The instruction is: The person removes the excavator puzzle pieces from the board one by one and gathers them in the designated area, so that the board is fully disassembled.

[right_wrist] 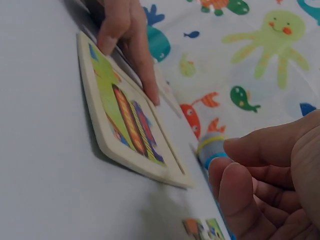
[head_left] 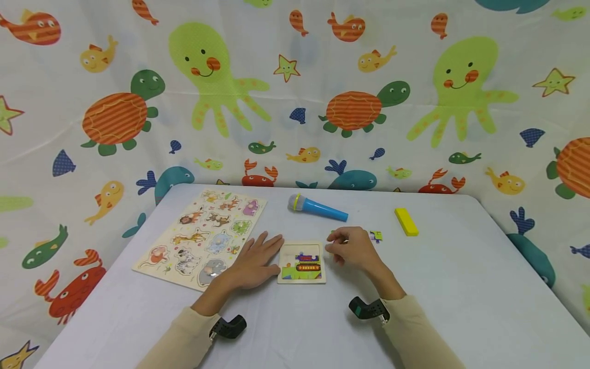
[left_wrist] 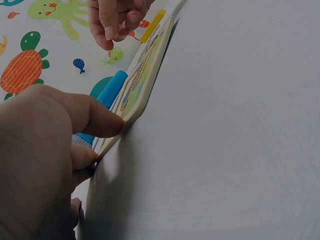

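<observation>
On a white worktop (head_left: 438, 307) I see a square, pale wooden jigsaw tray (head_left: 301, 281), apparently half done: upper part bare, small colourful printed pieces (head_left: 376, 236) waiting rightward. Left hand (head_left: 255, 261), fingers apart, touches its edge; right hand (head_left: 352, 246) curls loosely, nothing visible in its grip.

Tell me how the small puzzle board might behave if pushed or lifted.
The small puzzle board looks thin but straight-edged, so it's probably stiff. Being flat, it should slide rather than roll. Its recess is partly bare, so the pieces might shift if tilted.
</observation>
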The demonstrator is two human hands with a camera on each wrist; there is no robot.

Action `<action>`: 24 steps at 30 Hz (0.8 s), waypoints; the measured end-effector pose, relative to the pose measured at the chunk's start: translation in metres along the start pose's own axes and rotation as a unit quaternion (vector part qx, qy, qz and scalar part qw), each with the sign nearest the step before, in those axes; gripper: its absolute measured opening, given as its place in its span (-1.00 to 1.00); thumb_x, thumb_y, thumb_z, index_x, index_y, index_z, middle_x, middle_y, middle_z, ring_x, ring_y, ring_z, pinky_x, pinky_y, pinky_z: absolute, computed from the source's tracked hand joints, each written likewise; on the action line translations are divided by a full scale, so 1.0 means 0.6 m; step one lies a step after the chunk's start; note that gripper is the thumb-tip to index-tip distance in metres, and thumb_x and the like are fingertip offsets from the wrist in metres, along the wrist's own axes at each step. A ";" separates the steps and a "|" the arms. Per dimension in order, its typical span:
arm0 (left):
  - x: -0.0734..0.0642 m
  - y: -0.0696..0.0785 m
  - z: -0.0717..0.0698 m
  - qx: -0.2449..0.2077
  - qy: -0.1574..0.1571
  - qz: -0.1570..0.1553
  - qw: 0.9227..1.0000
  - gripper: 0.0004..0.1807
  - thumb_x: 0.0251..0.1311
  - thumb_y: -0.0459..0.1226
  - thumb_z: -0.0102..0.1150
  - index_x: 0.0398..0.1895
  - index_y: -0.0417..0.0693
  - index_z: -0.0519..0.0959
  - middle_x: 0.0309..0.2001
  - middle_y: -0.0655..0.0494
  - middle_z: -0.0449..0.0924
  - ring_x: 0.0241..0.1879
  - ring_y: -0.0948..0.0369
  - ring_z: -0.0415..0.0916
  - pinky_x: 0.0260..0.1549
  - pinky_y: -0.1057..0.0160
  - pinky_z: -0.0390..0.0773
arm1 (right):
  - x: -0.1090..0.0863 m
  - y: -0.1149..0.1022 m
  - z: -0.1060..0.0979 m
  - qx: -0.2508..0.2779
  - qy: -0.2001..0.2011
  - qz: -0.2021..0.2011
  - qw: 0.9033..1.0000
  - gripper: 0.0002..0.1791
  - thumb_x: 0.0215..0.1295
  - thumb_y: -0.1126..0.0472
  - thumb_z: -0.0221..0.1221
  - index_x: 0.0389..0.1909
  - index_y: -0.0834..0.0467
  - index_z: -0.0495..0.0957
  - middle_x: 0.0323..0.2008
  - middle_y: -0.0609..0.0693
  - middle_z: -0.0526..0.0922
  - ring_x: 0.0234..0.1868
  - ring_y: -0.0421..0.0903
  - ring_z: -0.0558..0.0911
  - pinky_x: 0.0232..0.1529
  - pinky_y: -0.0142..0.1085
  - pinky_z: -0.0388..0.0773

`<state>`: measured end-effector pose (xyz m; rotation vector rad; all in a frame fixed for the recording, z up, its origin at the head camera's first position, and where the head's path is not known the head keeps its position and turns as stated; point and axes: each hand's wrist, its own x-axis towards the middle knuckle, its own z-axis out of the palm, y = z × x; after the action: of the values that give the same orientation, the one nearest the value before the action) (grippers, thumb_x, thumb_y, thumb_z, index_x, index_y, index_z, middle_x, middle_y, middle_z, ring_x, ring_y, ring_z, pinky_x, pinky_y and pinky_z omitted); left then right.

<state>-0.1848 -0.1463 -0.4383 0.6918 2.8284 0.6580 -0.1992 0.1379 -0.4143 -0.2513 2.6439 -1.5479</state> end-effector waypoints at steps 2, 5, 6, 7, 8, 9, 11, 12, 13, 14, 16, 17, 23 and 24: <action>0.000 -0.001 0.000 0.001 0.001 0.001 1.000 -0.21 0.35 -0.06 0.02 0.62 -0.03 0.11 0.62 0.12 0.02 0.62 -0.07 -0.30 0.53 -0.19 -0.29 | -0.002 -0.006 0.008 0.002 -0.008 -0.001 1.000 -0.84 0.22 0.33 0.36 -0.19 0.27 0.68 -0.58 0.04 0.60 -0.63 -0.06 0.58 -0.56 -0.31 0.58; 0.000 -0.002 0.000 0.001 0.001 0.002 1.000 -0.21 0.35 -0.05 0.02 0.62 -0.02 0.11 0.62 0.12 0.02 0.62 -0.07 -0.30 0.53 -0.19 -0.29 | -0.004 -0.010 0.020 0.003 -0.016 -0.003 1.000 -0.84 0.23 0.33 0.36 -0.19 0.26 0.68 -0.58 0.03 0.60 -0.63 -0.07 0.59 -0.55 -0.31 0.59; 0.000 -0.001 0.000 0.001 0.001 0.003 1.000 -0.21 0.35 -0.05 0.02 0.62 -0.02 0.11 0.62 0.12 0.02 0.62 -0.07 -0.30 0.53 -0.19 -0.29 | -0.004 -0.010 0.025 0.000 -0.018 -0.005 1.000 -0.84 0.23 0.32 0.36 -0.18 0.26 0.68 -0.58 0.03 0.60 -0.63 -0.08 0.59 -0.54 -0.31 0.60; 0.000 -0.001 0.000 0.000 0.001 0.003 1.000 -0.21 0.35 -0.05 0.02 0.61 -0.03 0.11 0.62 0.12 0.02 0.62 -0.07 -0.30 0.53 -0.19 -0.29 | -0.004 -0.011 0.029 -0.001 -0.020 -0.007 1.000 -0.83 0.23 0.32 0.35 -0.17 0.27 0.68 -0.58 0.03 0.60 -0.63 -0.08 0.59 -0.54 -0.31 0.59; 0.000 -0.001 0.000 -0.001 0.001 0.003 1.000 -0.21 0.35 -0.05 0.03 0.61 -0.03 0.11 0.62 0.11 0.02 0.62 -0.07 -0.30 0.53 -0.19 -0.29 | -0.005 -0.011 0.034 -0.001 -0.022 -0.008 1.000 -0.82 0.23 0.32 0.35 -0.16 0.27 0.68 -0.57 0.03 0.60 -0.64 -0.09 0.60 -0.54 -0.31 0.60; 0.000 -0.001 0.000 -0.002 0.001 0.004 1.000 -0.21 0.34 -0.06 0.03 0.61 -0.04 0.11 0.62 0.11 0.03 0.62 -0.07 -0.30 0.53 -0.20 -0.29 | -0.005 -0.012 0.038 -0.002 -0.023 -0.009 1.000 -0.81 0.23 0.32 0.35 -0.16 0.28 0.68 -0.57 0.02 0.59 -0.64 -0.10 0.60 -0.54 -0.31 0.61; -0.001 -0.002 0.000 -0.002 0.002 0.004 1.000 -0.21 0.34 -0.06 0.02 0.61 -0.04 0.12 0.62 0.10 0.03 0.62 -0.08 -0.30 0.53 -0.21 -0.29 | -0.005 -0.012 0.048 -0.007 -0.029 -0.013 0.999 -0.81 0.24 0.32 0.34 -0.14 0.28 0.67 -0.56 0.01 0.59 -0.64 -0.11 0.61 -0.55 -0.31 0.62; -0.002 -0.003 0.000 -0.003 0.002 0.004 1.000 -0.21 0.35 -0.07 0.02 0.61 -0.05 0.12 0.62 0.10 0.03 0.62 -0.08 -0.30 0.53 -0.21 -0.29 | -0.005 -0.013 0.053 -0.009 -0.033 -0.012 0.999 -0.81 0.25 0.31 0.33 -0.14 0.28 0.67 -0.55 0.01 0.59 -0.65 -0.11 0.61 -0.55 -0.31 0.62; -0.002 -0.003 0.000 -0.003 0.002 0.004 1.000 -0.21 0.35 -0.07 0.02 0.61 -0.05 0.12 0.62 0.10 0.03 0.62 -0.08 -0.30 0.53 -0.21 -0.29 | -0.005 -0.014 0.057 -0.009 -0.038 -0.011 0.999 -0.81 0.25 0.31 0.33 -0.14 0.28 0.67 -0.55 0.01 0.59 -0.65 -0.11 0.61 -0.55 -0.31 0.62; -0.002 -0.003 0.000 -0.002 0.001 0.004 1.000 -0.22 0.35 -0.06 0.02 0.61 -0.05 0.12 0.62 0.10 0.03 0.62 -0.08 -0.30 0.53 -0.21 -0.28 | -0.005 -0.013 0.061 -0.012 -0.044 -0.011 0.999 -0.81 0.26 0.31 0.32 -0.13 0.28 0.66 -0.55 0.01 0.59 -0.65 -0.12 0.61 -0.55 -0.31 0.62; -0.002 -0.003 0.000 -0.001 0.000 0.004 1.000 -0.22 0.36 -0.06 0.01 0.61 -0.04 0.12 0.62 0.10 0.03 0.62 -0.08 -0.30 0.53 -0.21 -0.29 | -0.006 -0.012 0.069 -0.018 -0.054 -0.009 0.998 -0.81 0.28 0.29 0.32 -0.12 0.27 0.65 -0.56 0.00 0.60 -0.66 -0.13 0.60 -0.56 -0.32 0.61; -0.002 -0.003 0.000 0.001 -0.001 0.004 1.000 -0.22 0.36 -0.06 0.01 0.61 -0.04 0.11 0.62 0.11 0.03 0.62 -0.07 -0.30 0.53 -0.20 -0.29 | -0.006 -0.012 0.072 -0.019 -0.058 -0.007 0.998 -0.80 0.29 0.29 0.32 -0.12 0.27 0.65 -0.56 0.00 0.60 -0.67 -0.13 0.60 -0.57 -0.33 0.61; 0.000 -0.002 -0.001 0.007 -0.001 0.003 1.000 -0.22 0.37 -0.05 0.01 0.62 -0.02 0.11 0.62 0.11 0.02 0.62 -0.07 -0.30 0.53 -0.20 -0.30 | -0.005 -0.010 0.085 -0.036 -0.056 0.006 0.998 -0.72 0.25 0.24 0.38 -0.06 0.27 0.66 -0.54 0.00 0.58 -0.68 -0.17 0.57 -0.63 -0.41 0.55; -0.001 -0.002 -0.001 0.008 0.000 0.003 1.000 -0.22 0.37 -0.05 0.01 0.62 -0.02 0.10 0.62 0.11 0.02 0.62 -0.06 -0.30 0.53 -0.20 -0.30 | -0.005 -0.011 0.086 -0.045 -0.056 0.004 0.997 -0.70 0.24 0.22 0.39 -0.05 0.26 0.66 -0.54 -0.01 0.57 -0.69 -0.17 0.56 -0.64 -0.42 0.52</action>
<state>-0.1851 -0.1475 -0.4381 0.7027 2.8351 0.6365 -0.1883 0.0908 -0.4340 -0.3209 2.6280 -1.3713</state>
